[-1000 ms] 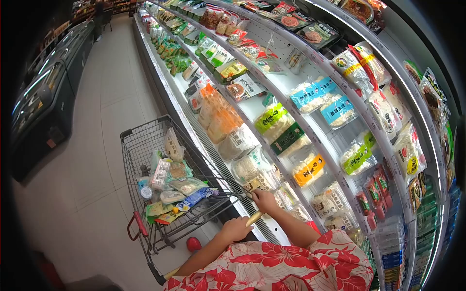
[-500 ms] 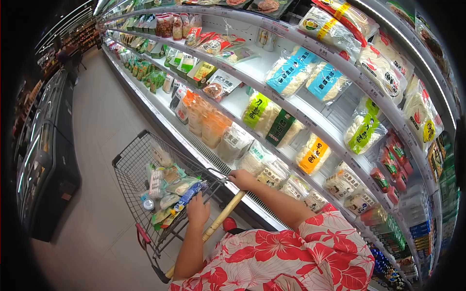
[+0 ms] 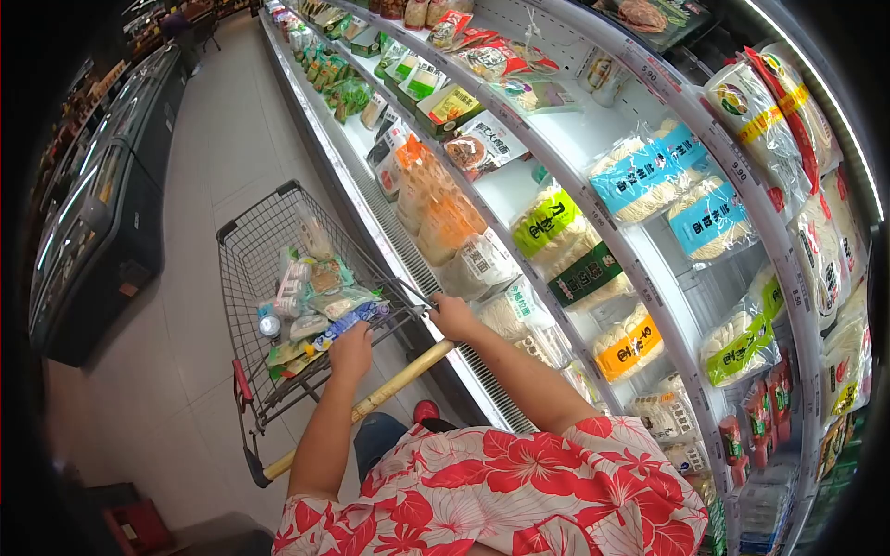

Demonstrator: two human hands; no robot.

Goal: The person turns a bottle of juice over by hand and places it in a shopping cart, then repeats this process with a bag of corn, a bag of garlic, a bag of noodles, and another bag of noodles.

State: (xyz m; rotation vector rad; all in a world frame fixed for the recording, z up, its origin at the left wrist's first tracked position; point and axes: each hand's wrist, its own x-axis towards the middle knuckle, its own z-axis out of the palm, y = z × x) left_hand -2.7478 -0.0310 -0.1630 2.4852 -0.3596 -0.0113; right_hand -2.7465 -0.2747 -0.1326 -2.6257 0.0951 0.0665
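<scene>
The wire shopping cart (image 3: 243, 269) stands in front of me beside the shelf, its yellow handle bar (image 3: 408, 378) under my forearms. Reaching over that bar, my left hand (image 3: 350, 348) has its fingers curled at the edge of a blue plastic package (image 3: 345, 324) in the basket. Its fingertips are partly hidden. My right hand (image 3: 451, 318) is closed around the cart's metal frame at the corner by the handle. Other bagged goods (image 3: 320, 243) and a can-like container (image 3: 269, 325) lie around the blue package.
A long refrigerated shelf (image 3: 640, 269) with bagged noodles (image 3: 630, 345) and other packets runs along the right. Dark freezer chests (image 3: 120, 222) line the left of the tiled aisle (image 3: 232, 167). Far down the aisle is a person (image 3: 178, 39). A red box (image 3: 139, 526) sits at lower left.
The view has shifted, so the cart and both hands appear higher and the shelf goods further right. My left hand sits closer against the blue package; my right hand keeps its hold.
</scene>
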